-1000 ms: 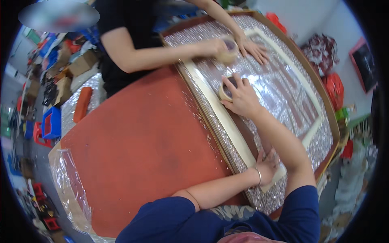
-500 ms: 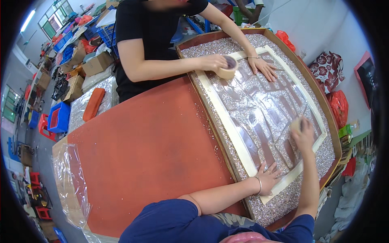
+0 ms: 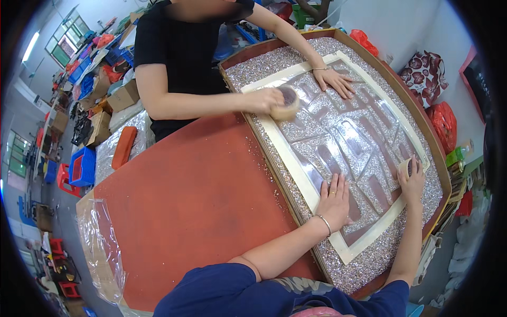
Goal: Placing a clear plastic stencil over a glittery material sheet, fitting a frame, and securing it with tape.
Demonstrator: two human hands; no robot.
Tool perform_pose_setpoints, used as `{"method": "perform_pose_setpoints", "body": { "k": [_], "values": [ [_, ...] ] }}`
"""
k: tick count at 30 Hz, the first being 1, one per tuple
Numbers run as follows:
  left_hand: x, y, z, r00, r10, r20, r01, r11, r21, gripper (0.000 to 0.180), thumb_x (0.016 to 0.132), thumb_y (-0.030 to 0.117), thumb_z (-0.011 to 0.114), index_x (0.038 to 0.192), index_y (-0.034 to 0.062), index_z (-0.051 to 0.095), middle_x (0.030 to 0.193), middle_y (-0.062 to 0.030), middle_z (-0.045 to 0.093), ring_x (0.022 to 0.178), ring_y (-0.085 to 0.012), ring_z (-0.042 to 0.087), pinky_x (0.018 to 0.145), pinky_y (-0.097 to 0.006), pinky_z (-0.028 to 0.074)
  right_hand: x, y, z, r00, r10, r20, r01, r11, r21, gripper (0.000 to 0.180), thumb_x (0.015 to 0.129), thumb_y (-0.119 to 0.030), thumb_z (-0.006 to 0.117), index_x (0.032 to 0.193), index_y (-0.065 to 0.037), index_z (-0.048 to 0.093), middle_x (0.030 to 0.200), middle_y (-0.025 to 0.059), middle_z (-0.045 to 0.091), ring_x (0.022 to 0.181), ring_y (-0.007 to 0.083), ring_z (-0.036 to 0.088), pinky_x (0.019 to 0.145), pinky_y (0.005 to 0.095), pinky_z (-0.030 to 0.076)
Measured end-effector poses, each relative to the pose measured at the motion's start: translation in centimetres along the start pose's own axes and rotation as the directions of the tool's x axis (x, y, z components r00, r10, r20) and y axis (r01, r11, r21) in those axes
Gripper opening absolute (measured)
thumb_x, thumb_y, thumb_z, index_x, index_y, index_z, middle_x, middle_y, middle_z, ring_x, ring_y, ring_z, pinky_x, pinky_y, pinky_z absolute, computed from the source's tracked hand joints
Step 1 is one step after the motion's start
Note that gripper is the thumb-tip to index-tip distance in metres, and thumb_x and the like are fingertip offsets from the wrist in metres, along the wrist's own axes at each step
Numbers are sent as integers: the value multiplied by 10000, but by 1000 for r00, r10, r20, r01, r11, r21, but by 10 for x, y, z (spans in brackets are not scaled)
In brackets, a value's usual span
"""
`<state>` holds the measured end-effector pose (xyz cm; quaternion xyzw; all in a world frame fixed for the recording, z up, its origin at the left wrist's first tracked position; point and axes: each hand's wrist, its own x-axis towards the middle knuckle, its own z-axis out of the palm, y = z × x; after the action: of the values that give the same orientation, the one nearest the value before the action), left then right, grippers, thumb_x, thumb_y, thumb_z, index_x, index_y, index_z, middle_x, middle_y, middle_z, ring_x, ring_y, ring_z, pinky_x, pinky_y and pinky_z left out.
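Observation:
A clear plastic sheet with elongated cut-out shapes and a cream tape border lies on a bed of glittery chips in a shallow wooden-rimmed tray. My left hand rests flat on the sheet's near part, fingers outstretched, a bracelet at the wrist. Near the sheet's right border, my right hand grips a roll of tape, which touches the sheet. Across from me, a person in black holds another tape roll, blurred by motion, over the far left border; their other hand presses flat on the sheet.
A reddish-brown board spreads left of the tray, with loose chips along the shared edge. Clear plastic film hangs over its left end. Red bags hang by the right wall. Blue crates and cartons stand back left.
My left hand has slid farther up the sheet from its near border. My right hand has moved the tape roll rightward to the border. The other person's tape roll has shifted slightly left and nearer.

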<state>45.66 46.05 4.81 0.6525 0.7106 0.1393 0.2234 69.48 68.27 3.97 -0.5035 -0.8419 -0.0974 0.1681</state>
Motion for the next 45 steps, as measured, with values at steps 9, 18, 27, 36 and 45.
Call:
{"method": "perform_pose_setpoints", "body": {
  "k": [9,18,27,36,45],
  "values": [
    [3,-3,-1,1000,7,11,-7,1000,-8,1108,649,510,740,1393,-96,187,1485,-268,105,1398,-391,41,1108,-545,50,2,-4,1,999,44,26,-43,999,-32,716,786,-263,650,1410,-147,317,1355,235,369,1163,436,419,983,476,347],
    [2,-5,2,1000,3,-16,-3,1000,-22,1085,644,498,750,1387,-86,217,1482,-261,121,1398,-384,57,1110,-539,54,2,-6,3,998,65,26,-64,998,-21,702,806,-286,639,1412,-142,314,1363,240,359,1172,440,406,990,480,338],
    [4,-1,-3,999,2,44,0,999,-43,1089,668,475,740,1394,-98,164,1484,-277,79,1396,-403,27,1103,-552,61,2,-8,-1,996,82,28,-82,997,-7,699,812,-310,639,1409,-130,322,1352,243,370,1185,437,401,992,478,340],
    [-4,-8,-2,1000,-6,27,7,999,-45,1081,674,471,736,1398,-93,165,1485,-277,76,1396,-401,22,1102,-557,58,-1,-14,5,999,34,-12,-33,999,9,710,797,-260,647,1415,-149,316,1350,240,371,1192,437,392,998,482,334],
    [14,13,-2,995,45,85,-43,999,-24,1071,677,428,748,1391,-103,151,1474,-284,123,1386,-418,74,1100,-559,83,-2,7,-6,986,70,-149,-64,997,43,490,775,-308,625,1180,-43,548,1138,216,541,1095,380,490,929,467,396]
  ]
}}
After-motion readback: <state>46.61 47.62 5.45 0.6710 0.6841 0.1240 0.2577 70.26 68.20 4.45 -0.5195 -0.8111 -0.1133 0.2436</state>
